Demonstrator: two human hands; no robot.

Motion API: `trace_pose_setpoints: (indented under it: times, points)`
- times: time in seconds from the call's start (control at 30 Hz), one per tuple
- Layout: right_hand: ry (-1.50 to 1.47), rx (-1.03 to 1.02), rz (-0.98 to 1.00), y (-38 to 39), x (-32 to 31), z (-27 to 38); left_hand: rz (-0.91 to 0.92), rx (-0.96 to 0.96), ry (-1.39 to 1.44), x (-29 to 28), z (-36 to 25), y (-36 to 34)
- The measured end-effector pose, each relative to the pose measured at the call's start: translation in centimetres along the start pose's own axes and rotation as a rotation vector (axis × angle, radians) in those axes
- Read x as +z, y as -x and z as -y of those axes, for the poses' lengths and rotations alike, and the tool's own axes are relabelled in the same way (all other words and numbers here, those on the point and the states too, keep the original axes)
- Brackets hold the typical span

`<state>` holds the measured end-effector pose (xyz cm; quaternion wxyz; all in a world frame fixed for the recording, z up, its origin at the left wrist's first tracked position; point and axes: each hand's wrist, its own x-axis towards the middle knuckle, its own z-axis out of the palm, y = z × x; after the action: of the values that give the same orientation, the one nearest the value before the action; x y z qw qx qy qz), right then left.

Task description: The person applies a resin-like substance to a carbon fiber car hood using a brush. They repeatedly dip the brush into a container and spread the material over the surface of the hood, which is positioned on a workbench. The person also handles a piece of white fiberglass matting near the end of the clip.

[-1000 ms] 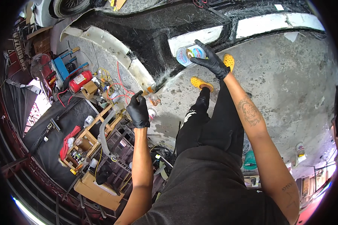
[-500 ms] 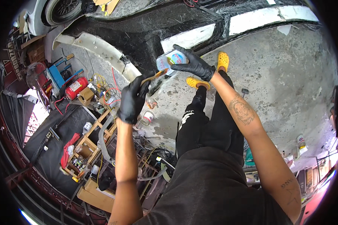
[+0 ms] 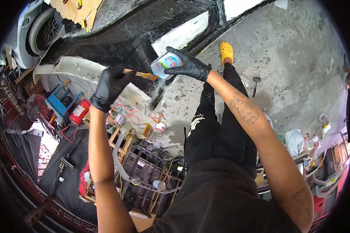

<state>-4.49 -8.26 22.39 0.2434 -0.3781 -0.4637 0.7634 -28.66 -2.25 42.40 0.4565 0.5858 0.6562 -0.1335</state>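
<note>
one left hand [image 3: 112, 86], closed on a wooden-toned tool [image 3: 144, 75]; one right hand [image 3: 190, 66], apart, clamped round a clear tub [image 3: 165, 65], seen by the white strip [image 3: 182, 34]'s left corner. loose fibres [image 3: 155, 92] edge the black panel [image 3: 105, 44]: seemingly unfinished, remainder untellable.

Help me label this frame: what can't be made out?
Tool: head view, near end hidden in the left hand; tip blurred.
Cup: head view, contents, if any, obscured by its label and the right hand.
Left foot: head view, behind the right arm.
Car: head view, cut off by the fisheye rim.
</note>
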Motion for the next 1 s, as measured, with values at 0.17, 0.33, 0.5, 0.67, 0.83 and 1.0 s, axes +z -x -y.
trace_pose_setpoints:
  times: [0.17,0.33,0.5,0.67,0.83,1.0]
  points:
    - [0.073,-0.011,-0.166,1.0,-0.5,-2.9,0.35,0.08,-0.037,-0.2,-1.8,-3.3]
    - [-0.048,-0.046,-0.317,2.7,-1.7,-3.9,0.753,0.102,-0.469,5.3,-1.2,-9.7]
    - [-0.116,-0.121,-0.479,4.0,-2.8,-4.9,0.923,0.163,-0.557,9.6,2.4,-12.9]
    - [-0.309,-0.073,-0.497,5.4,-3.0,-4.8,0.808,0.359,-0.567,9.0,2.0,-13.4]
    - [-0.272,-0.094,-0.508,5.8,-2.8,-5.9,0.646,0.379,-0.645,8.6,2.0,-13.0]
    - [-0.299,-0.125,-0.457,6.3,-3.1,-3.9,0.665,0.157,-0.535,8.1,1.7,-12.5]
